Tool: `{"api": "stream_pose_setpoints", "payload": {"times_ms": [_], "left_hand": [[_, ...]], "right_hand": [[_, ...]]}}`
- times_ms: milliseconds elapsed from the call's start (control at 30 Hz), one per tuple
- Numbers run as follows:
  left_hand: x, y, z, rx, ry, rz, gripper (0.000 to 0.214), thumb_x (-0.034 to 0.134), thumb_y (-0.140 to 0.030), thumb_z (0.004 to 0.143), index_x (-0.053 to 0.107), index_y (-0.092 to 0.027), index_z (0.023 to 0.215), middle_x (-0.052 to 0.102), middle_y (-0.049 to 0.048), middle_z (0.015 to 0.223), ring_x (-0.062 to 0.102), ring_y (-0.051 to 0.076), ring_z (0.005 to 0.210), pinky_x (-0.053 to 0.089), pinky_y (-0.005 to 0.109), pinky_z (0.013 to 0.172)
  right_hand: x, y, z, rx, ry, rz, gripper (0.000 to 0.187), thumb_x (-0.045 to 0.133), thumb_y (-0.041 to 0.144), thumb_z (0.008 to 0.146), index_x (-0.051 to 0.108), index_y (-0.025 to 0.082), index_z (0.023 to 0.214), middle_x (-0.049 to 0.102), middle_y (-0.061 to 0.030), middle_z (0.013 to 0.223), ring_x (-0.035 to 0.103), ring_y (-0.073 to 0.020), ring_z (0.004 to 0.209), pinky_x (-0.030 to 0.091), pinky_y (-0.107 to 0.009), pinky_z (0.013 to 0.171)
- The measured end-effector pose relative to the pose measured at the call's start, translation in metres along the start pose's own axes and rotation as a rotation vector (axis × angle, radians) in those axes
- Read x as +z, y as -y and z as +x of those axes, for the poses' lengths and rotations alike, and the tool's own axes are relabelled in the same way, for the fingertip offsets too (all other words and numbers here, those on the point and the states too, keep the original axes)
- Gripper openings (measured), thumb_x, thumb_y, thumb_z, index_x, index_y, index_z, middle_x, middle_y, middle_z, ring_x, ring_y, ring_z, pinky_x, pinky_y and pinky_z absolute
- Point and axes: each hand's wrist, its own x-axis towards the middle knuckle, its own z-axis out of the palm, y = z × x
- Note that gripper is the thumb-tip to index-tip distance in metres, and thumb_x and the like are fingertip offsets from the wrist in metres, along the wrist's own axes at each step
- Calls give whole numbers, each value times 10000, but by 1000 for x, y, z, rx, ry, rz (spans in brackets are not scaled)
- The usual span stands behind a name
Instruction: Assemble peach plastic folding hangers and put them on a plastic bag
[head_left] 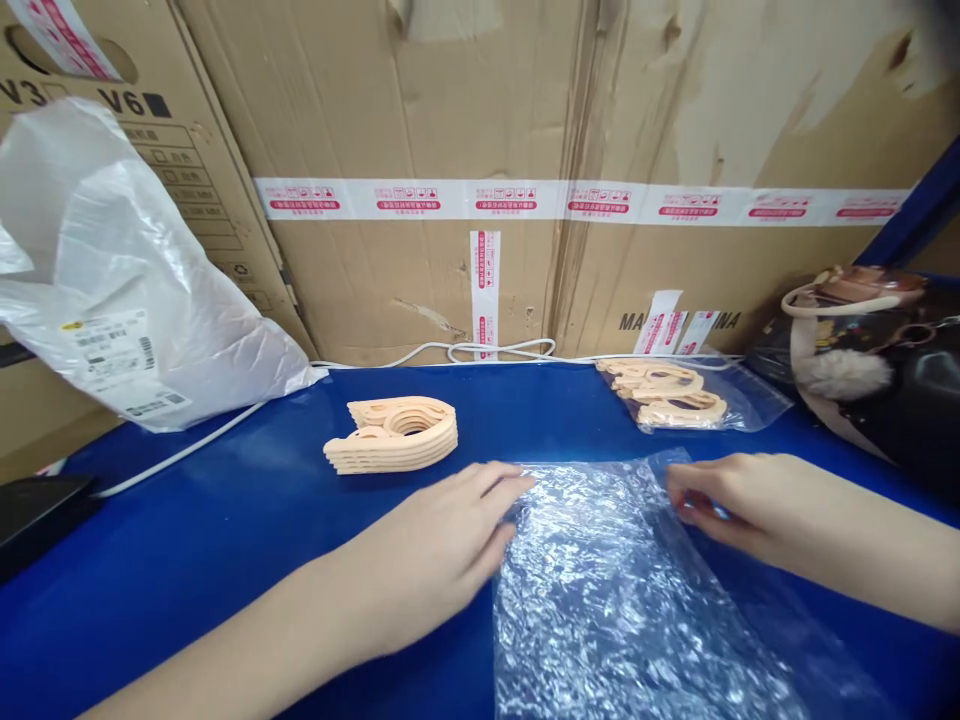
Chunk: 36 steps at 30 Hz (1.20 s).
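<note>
A crinkled clear plastic bag (600, 590) lies flat on the blue table (225, 540) in front of me. My left hand (442, 540) rests on the bag's left edge, fingers stretched out flat. My right hand (720, 500) pinches the bag's upper right edge between its fingertips. A stack of several pale wooden cut-out pieces (394, 435) sits just beyond my left hand. A second clear bag filled with similar wooden pieces (671, 395) lies farther back to the right.
Large cardboard boxes (487, 150) with red-and-white tape wall off the back. A white plastic bag with labels (112, 280) sits at the left, a white cable (465, 350) runs along the back edge, a dark handbag with a fur pompom (870, 360) stands at the right.
</note>
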Motion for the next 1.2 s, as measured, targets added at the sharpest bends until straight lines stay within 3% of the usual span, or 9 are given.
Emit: {"api": "stream_pose_setpoints", "payload": {"times_ms": [67, 133, 233, 367, 467, 533, 633, 800, 1200], "left_hand": [[-4, -6, -6, -71, 150, -111, 704, 454, -541, 942, 264, -174, 1512, 224, 115, 1574, 248, 314, 1433, 315, 481, 1136], [-2, -7, -9, -95, 236, -163, 918, 477, -687, 859, 153, -151, 1531, 67, 126, 1582, 95, 355, 1449, 238, 530, 1156], [6, -2, -10, -86, 238, -176, 922, 432, -706, 868, 80, -171, 1532, -32, 92, 1577, -4, 330, 1453, 149, 528, 1179], [16, 6, -10, -60, 223, -165, 953, 440, -731, 846, 41, -204, 1532, -88, 76, 1578, -68, 320, 1454, 92, 562, 1173], [21, 11, -11, -46, 196, -174, 1071, 526, -762, 769, -8, -232, 1531, -128, 80, 1577, -95, 343, 1446, 87, 586, 1163], [23, 15, -13, -34, 169, -172, 1082, 552, -749, 762, -22, -251, 1532, -124, 74, 1583, -91, 343, 1447, 85, 585, 1165], [24, 20, -17, -4, 114, -162, 1074, 588, -710, 769, -19, -265, 1536, -97, 77, 1595, -76, 347, 1450, 94, 581, 1168], [24, 25, -20, 19, 81, -144, 1092, 622, -678, 764, -40, -280, 1535, -72, 100, 1603, -60, 368, 1446, 125, 613, 1152], [21, 23, -18, -2, 115, -186, 1140, 648, -678, 737, -71, -288, 1531, -90, 111, 1603, -47, 379, 1450, 174, 631, 1133]], "right_hand": [[7, -8, -6, 49, 186, -97, 270, 513, 386, 899, 650, 229, 729, 636, -34, 588, 624, -203, 520, 394, -300, 488], [12, -6, -10, 84, 288, -77, 390, 444, 429, 942, 636, 221, 674, 639, -39, 595, 631, -208, 554, 417, -316, 532], [15, 8, -7, 90, 284, 181, 481, 380, 437, 980, 639, 213, 643, 637, -15, 609, 622, -165, 587, 467, -303, 617], [15, 21, 9, -100, 251, 351, 297, 499, 450, 938, 692, 246, 1034, 699, -42, 994, 659, -199, 904, 519, -347, 829], [18, 22, 20, -276, 281, 272, 614, 646, 483, 840, 467, 327, 1405, 427, -69, 1491, 377, -299, 1371, 327, -506, 1105], [24, 21, 23, -351, 320, 238, 814, 670, 490, 816, 268, 345, 1509, 236, -60, 1595, 188, -322, 1454, 211, -554, 1147], [32, 22, 25, -401, 337, 218, 936, 684, 497, 801, 124, 343, 1534, 148, -60, 1613, 105, -332, 1464, 163, -578, 1146], [34, 24, 20, -378, 338, 196, 945, 672, 481, 823, 71, 323, 1535, 116, -81, 1610, 110, -315, 1460, 181, -572, 1137], [39, 35, 38, -458, 342, 172, 809, 611, 512, 861, 231, 245, 1524, 124, -111, 1608, 77, -291, 1468, 178, -553, 1142]]}}
